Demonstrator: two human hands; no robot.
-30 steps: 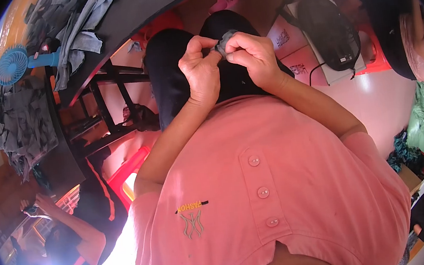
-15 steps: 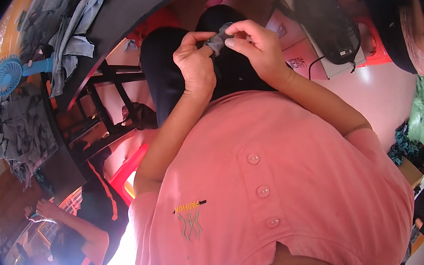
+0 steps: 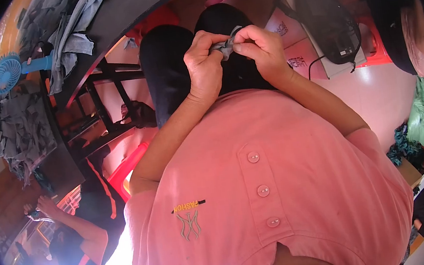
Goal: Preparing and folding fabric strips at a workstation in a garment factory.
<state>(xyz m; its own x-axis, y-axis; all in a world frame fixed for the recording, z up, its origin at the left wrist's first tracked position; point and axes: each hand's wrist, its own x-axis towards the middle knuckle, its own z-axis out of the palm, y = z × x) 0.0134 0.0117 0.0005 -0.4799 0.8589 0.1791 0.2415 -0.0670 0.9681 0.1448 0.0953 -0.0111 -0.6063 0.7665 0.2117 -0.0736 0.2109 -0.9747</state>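
Note:
A small piece of grey cloth [image 3: 225, 51] is stretched between my two hands, above my dark-trousered knees. My left hand [image 3: 205, 62] pinches its left side between thumb and bent fingers. On the other side, my right hand [image 3: 267, 53] has its thumb and forefinger closed on the cloth, and a narrow strip of it sticks up beside the forefinger. The fingertips of both hands are close together. Part of the cloth is hidden behind the fingers.
A dark table [image 3: 137, 5] at the upper left bears grey cloth pieces [image 3: 74, 43] and a blue fan [image 3: 6, 73]. Below it stands a black metal frame [image 3: 98, 101]. A black mesh-like bag [image 3: 325, 25] lies on boxes at right. A co-worker [image 3: 80, 241] sits at lower left.
My left hand has shifted right, and my fingertips are nearer each other. The cloth is bunched differently, with a strip now upright by my right forefinger.

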